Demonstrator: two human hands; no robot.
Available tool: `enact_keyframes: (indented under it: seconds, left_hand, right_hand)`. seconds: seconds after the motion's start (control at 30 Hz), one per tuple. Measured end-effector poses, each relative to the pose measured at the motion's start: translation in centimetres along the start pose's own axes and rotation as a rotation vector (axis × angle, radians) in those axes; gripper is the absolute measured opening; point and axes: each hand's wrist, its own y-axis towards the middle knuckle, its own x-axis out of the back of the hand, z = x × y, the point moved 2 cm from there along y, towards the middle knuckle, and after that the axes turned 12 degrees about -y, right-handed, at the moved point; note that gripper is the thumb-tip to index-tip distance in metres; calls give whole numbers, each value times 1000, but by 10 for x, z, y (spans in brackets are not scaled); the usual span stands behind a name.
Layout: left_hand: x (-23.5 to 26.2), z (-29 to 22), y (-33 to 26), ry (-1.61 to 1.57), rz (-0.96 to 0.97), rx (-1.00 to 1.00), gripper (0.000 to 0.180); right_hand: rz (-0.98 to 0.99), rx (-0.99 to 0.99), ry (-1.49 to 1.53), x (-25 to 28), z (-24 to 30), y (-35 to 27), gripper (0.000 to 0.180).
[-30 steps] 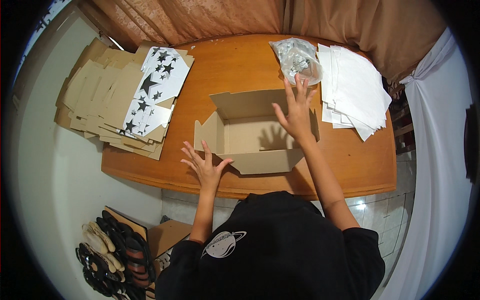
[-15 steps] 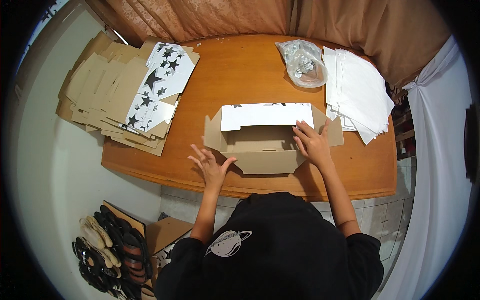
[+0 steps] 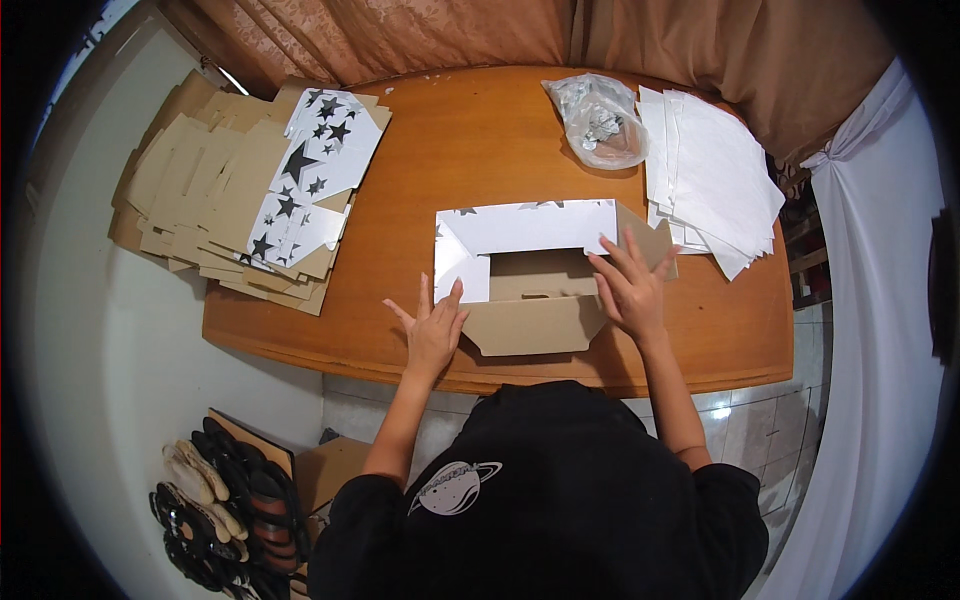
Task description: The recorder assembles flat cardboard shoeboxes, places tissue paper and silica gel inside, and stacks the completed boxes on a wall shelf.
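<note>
A cardboard box [image 3: 535,326], brown inside with white star-printed flaps, stands on the table in front of me. Its far flap and left flap are folded inward over the opening. The right flap still stands out to the side, and the near flap hangs outward toward me. My left hand [image 3: 433,328] is at the box's near left corner, fingers spread, fingertips at the folded left flap. Over the right end of the box is my right hand [image 3: 634,293], its fingers apart near the right flap. Neither hand grasps anything.
A stack of flat cardboard blanks [image 3: 205,190] lies on the left, a star-printed one [image 3: 310,165] on top. At the back right are a plastic bag [image 3: 600,125] of crumpled pieces and white paper sheets [image 3: 710,175]. Sandals [image 3: 225,490] hang low on the left.
The box's left flap has gone from standing outward to folded inward. My left hand has moved a little right, to that corner; my right hand stays by the right flap.
</note>
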Motion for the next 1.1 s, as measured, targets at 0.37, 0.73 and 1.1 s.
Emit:
enact_keyframes:
  seconds: [0.37, 0.73, 1.1]
  left_hand:
    - [9, -39, 38, -42, 83, -54, 60]
    - [-34, -67, 107, -137, 335, -266, 99]
    - [-47, -58, 100, -142, 219, -272, 94]
  right_hand:
    - [-278, -451, 181, -5, 6, -53, 72]
    - [229, -184, 108, -17, 35, -44, 62]
    - [220, -110, 0, -20, 31, -43, 60]
